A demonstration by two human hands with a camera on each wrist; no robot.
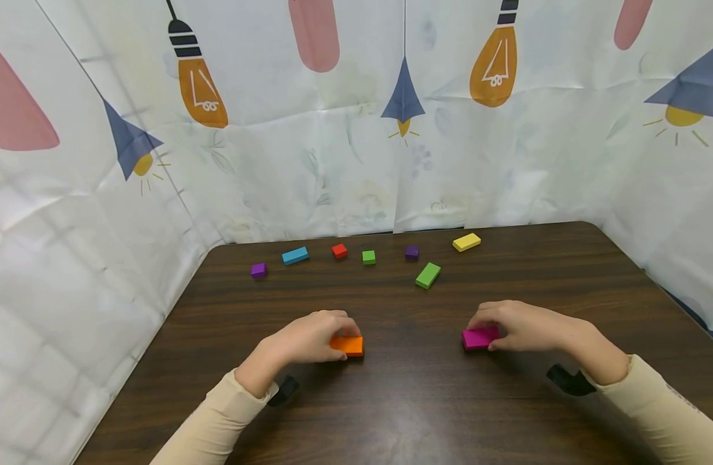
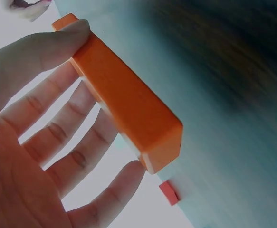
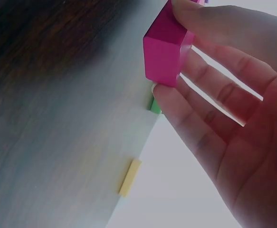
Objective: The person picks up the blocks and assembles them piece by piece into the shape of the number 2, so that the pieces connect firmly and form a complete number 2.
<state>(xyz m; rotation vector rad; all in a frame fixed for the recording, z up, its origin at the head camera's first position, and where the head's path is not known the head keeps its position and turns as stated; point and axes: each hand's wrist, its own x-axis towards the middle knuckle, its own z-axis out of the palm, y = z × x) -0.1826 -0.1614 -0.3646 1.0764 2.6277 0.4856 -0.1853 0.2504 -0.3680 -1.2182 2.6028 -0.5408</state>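
My left hand (image 1: 317, 337) pinches an orange rectangular block (image 1: 347, 346) between thumb and fingers, left of the table's middle. In the left wrist view the thumb lies on one long face of the orange block (image 2: 128, 95), and the fingers back the opposite side. Over to the right, my right hand (image 1: 525, 325) grips a magenta block (image 1: 480, 338) by its right end. The right wrist view shows the thumb on top of the magenta block (image 3: 164, 52) and the fingertips behind it. Both blocks are low over the dark wooden table (image 1: 403, 400).
Toward the back edge lie a purple block (image 1: 259, 270), a blue block (image 1: 295, 256), a red block (image 1: 340, 250), a small green block (image 1: 369, 258), a dark purple block (image 1: 412, 252), a longer green block (image 1: 428, 276) and a yellow block (image 1: 466, 242). A patterned curtain (image 1: 345, 168) hangs behind.
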